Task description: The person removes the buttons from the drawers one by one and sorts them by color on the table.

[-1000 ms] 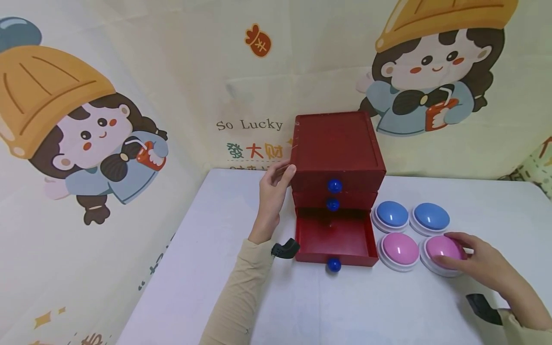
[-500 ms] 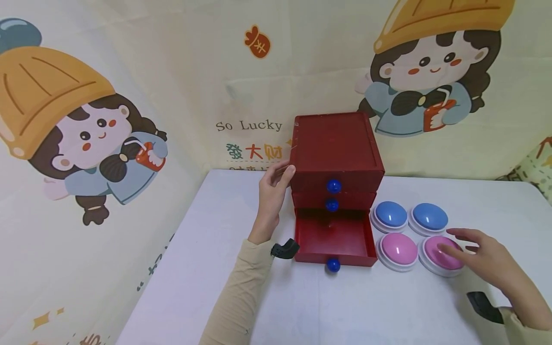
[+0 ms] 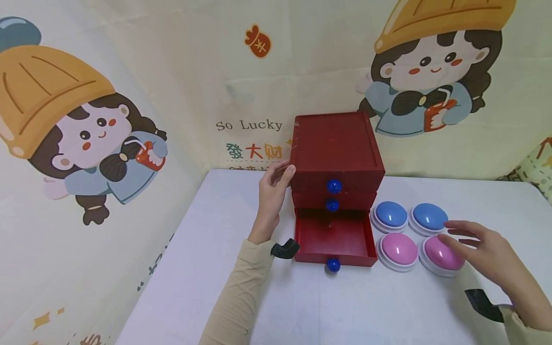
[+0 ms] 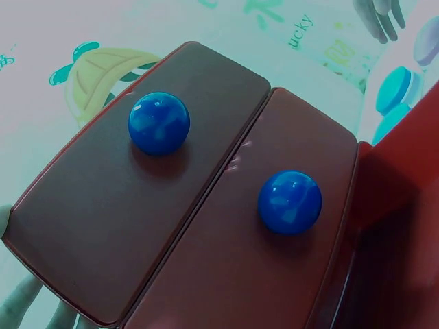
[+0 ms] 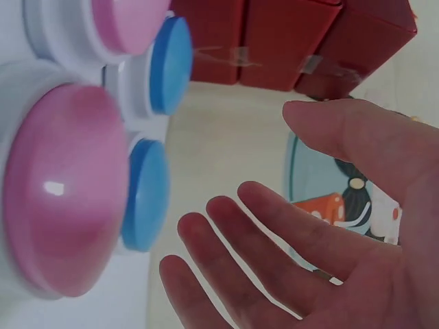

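Note:
A dark red drawer box with blue knobs stands on the white table, its bottom drawer pulled out and bare inside. Against the box's left side rests my left hand, thumb by the front corner; the left wrist view shows part of its fingers beyond the edge. My right hand hovers beside and above the right pink push button, fingers spread and holding nothing. The right wrist view shows a gap between the hand and that pink dome. To its left is another pink button.
Two blue push buttons, a left one and a right one, sit behind the pink ones, right of the drawer box. A printed cloth with cartoon figures hangs behind the white table.
My right hand, first with its fingers at the right pink button, has lifted off and shifted slightly away from me. The button's dome looked lower half a second ago. My left hand stays put.

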Action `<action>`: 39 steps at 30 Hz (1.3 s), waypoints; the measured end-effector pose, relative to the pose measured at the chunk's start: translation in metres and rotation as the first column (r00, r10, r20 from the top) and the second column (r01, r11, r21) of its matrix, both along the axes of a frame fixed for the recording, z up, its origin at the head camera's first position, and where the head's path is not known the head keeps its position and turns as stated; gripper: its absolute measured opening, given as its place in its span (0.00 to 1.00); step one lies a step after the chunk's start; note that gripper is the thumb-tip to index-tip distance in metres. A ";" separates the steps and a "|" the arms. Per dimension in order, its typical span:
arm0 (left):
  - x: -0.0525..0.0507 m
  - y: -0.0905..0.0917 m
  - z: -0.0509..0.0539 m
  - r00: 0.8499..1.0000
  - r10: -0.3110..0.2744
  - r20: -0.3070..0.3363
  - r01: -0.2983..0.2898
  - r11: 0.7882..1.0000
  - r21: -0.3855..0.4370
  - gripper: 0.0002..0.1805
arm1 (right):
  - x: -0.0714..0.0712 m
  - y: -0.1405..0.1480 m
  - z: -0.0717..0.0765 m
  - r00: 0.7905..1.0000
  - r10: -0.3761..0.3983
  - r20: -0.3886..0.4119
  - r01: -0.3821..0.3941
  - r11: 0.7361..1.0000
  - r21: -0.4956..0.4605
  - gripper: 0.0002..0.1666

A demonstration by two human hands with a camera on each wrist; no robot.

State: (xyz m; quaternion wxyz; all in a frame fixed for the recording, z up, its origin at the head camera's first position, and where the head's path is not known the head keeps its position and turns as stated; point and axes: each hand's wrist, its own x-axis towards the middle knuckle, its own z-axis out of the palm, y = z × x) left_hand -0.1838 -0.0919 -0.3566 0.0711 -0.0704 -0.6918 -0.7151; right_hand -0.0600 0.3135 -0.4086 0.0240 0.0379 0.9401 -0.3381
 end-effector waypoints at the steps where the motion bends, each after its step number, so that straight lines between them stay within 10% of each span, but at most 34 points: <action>1: 0.000 0.000 0.000 1.000 0.001 -0.004 -0.001 1.000 0.001 0.22 | 0.000 -0.001 0.001 1.000 0.006 -0.006 -0.006 1.000 -0.004 0.37; 17: -0.001 0.001 0.000 1.000 -0.001 0.016 0.001 1.000 -0.001 0.23 | 0.005 -0.023 0.020 0.992 0.073 -0.107 -0.084 0.991 -0.103 0.25; 27: 0.017 0.005 0.028 0.999 -0.007 0.033 0.007 1.000 -0.018 0.22 | 0.008 -0.039 0.028 0.979 0.155 -0.130 -0.175 0.971 -0.163 0.24; 39: 0.017 0.002 0.028 0.999 -0.012 0.037 0.013 1.000 -0.015 0.22 | 0.008 -0.072 0.025 0.956 0.257 -0.138 -0.281 0.941 -0.189 0.21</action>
